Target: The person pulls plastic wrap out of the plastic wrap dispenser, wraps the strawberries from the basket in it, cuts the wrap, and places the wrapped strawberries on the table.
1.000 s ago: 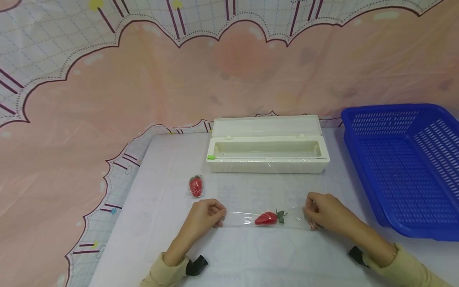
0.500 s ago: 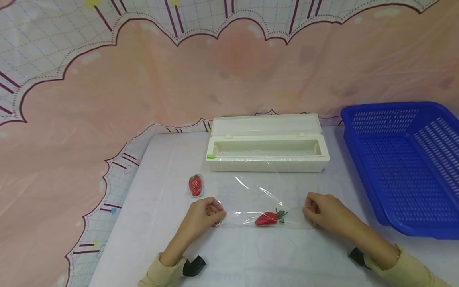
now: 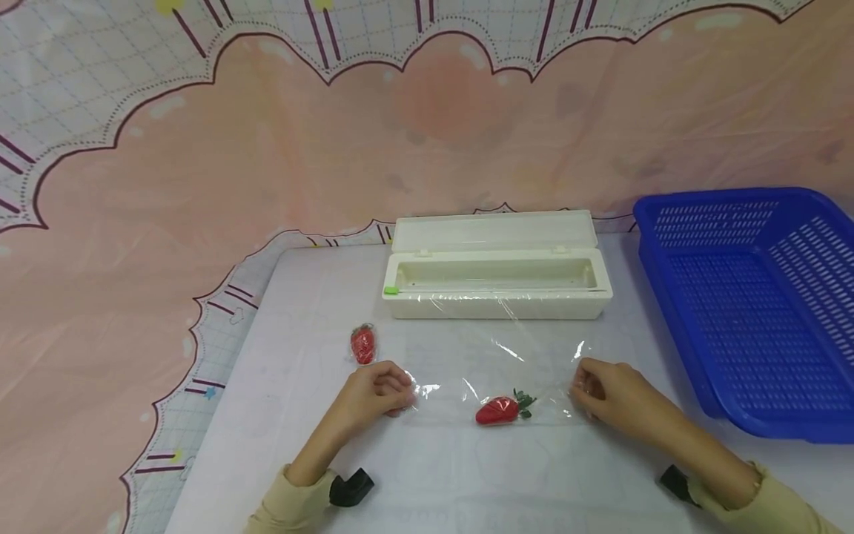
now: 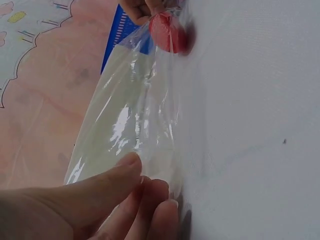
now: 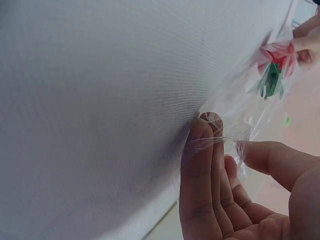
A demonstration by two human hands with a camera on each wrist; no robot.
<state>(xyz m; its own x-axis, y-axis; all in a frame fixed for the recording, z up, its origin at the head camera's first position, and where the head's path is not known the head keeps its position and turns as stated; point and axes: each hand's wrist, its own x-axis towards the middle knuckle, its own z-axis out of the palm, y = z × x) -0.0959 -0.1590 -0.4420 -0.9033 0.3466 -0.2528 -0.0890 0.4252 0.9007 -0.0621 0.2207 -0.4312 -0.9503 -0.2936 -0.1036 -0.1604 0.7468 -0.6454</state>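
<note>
A red strawberry (image 3: 497, 410) with green leaves lies under clear cling film (image 3: 460, 371) that runs from the white dispenser box (image 3: 500, 307). My left hand (image 3: 379, 391) pinches the film's left side, thumb against bent fingers in the left wrist view. On the other side, my right hand (image 3: 610, 391) grips the film's right edge; in the right wrist view the film (image 5: 235, 131) drapes over its fingertips and meets the thumb. Between the two hands the film is creased and shiny over the strawberry. A second strawberry (image 3: 363, 344), wrapped in film, sits just beyond my left hand.
The dispenser's lid (image 3: 494, 231) is raised at the back, with a small green cutter tab (image 3: 391, 291) at its left front. A large blue basket (image 3: 680, 334) stands at the right. A white cloth (image 3: 300, 311) covers the table.
The film now spreads up with bright creases between box and hands. My left hand has shifted slightly left and my right slightly right; the strawberry has moved a little toward me.
</note>
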